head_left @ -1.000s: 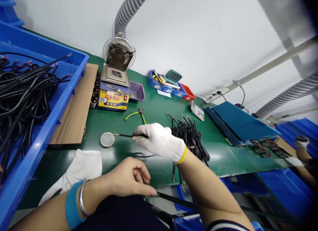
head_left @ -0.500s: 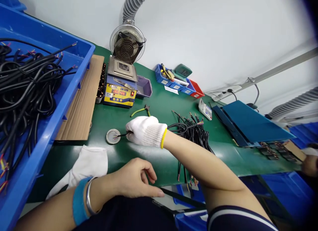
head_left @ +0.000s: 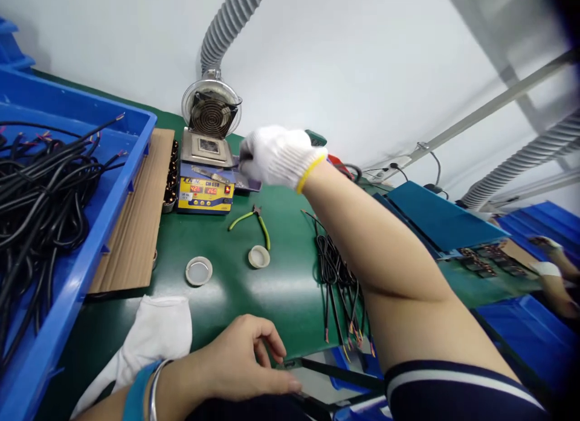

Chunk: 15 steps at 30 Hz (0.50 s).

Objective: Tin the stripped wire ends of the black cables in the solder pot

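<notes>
My right hand (head_left: pixel 276 155), in a white knit glove with a yellow cuff, reaches out over the yellow-fronted solder pot (head_left: pixel 206 178) at the back of the green table (head_left: pixel 290 294). Its fingers are pinched on a thin black cable, of which only a loop (head_left: pixel 352 169) shows behind the wrist. My bare left hand (head_left: pixel 247 360) rests at the table's near edge, fingers curled, thumb out, nothing visible in it. A round flux tin (head_left: pixel 198 270) and a small white cap (head_left: pixel 258 256) lie between my hands. A bundle of black cables (head_left: pixel 338 270) lies under my right forearm.
A blue crate (head_left: pixel 113 185) full of black cables stands at the left beside a cardboard sheet (head_left: pixel 133 215). Green-handled cutters (head_left: pixel 251 215), a white glove (head_left: pixel 154 330), a fan (head_left: pixel 211 110) under a duct hose, and a blue folder (head_left: pixel 435 218) are here. Another person's gloved hand (head_left: pixel 546 267) works at far right.
My right hand has lifted from the flux tin and swung back up to the solder pot. A small white cap now shows where the hand was. My left hand stays put.
</notes>
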Motion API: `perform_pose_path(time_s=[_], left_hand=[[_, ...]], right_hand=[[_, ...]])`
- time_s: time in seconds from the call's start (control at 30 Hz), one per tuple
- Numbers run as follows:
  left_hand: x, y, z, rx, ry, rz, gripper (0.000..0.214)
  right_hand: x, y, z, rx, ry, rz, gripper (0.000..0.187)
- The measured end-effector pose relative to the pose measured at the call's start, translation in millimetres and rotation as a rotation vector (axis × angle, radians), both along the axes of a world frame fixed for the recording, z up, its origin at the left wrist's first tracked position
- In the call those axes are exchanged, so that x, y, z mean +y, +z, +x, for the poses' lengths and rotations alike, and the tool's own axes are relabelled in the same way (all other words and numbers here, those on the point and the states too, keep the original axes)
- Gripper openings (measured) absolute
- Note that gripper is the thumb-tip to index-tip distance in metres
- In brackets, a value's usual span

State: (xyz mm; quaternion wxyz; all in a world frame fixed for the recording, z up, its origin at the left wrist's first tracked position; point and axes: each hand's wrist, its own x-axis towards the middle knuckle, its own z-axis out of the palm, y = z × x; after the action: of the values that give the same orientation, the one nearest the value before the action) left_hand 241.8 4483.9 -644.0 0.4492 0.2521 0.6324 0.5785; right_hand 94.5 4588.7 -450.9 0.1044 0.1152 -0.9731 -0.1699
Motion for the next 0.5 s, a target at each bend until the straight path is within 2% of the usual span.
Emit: perform_pose_path(time_s=[0.1, 0.23, 0.4, 0.47, 0.5], left_hand=[[0.0, 0.2, -1.6, 0.001, 0.022, -0.017, 0.041], [-0.4, 1.1, -4.1, 0.0, 0.05, -0.027, 0.042], [-0.9, -1.0, -6.0, -0.041, 0.079, -0.001, 0.043], [-1.3, -3.1, -6.3, -0.056, 0.076, 0.023, 0.044], [-1.6, -4.1, -6.4, -0.058, 0.075, 0.033, 0.044]], right_hand=[[-3.5, 21.9, -51.0, 0.074, -0.058, 0.029, 0.034], [-20.1, 33.8, -94.7, 0.036, -0.062, 0.128, 0.039], [-39.4, 32.9, -115.7, -0.022, -0.046, 0.26, 0.041], [-42.5, 26.8, -124.8, -0.031, -0.017, 0.24, 0.037], [-43.5, 22.6, -129.8, -0.025, 0.011, 0.169, 0.033]])
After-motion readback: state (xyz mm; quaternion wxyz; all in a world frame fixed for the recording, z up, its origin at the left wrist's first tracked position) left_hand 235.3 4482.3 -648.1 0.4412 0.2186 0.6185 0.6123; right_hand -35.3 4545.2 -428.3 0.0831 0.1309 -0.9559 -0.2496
